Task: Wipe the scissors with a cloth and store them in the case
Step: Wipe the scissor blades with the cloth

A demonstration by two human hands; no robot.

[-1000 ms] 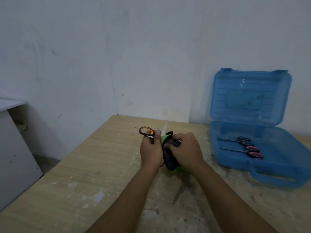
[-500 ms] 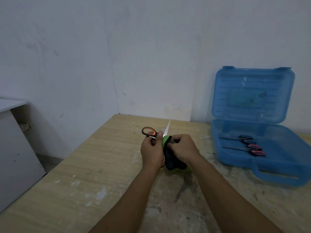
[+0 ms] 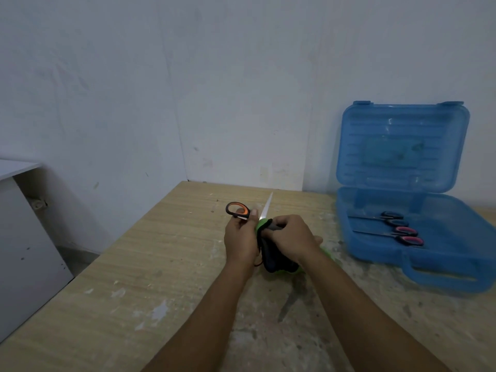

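Head | left grip holds scissors, tip up-away | right grip clutches cloth

The bench is pale wood grain, scuffed and blotched with white and grey marks, its far corner meeting the wall at 12 o'clock. At 3 o'clock an open blue case rests on it, lid upright.

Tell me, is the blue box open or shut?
Open. The blue case has its lid standing up by the wall, and two pairs of scissors show inside the base.
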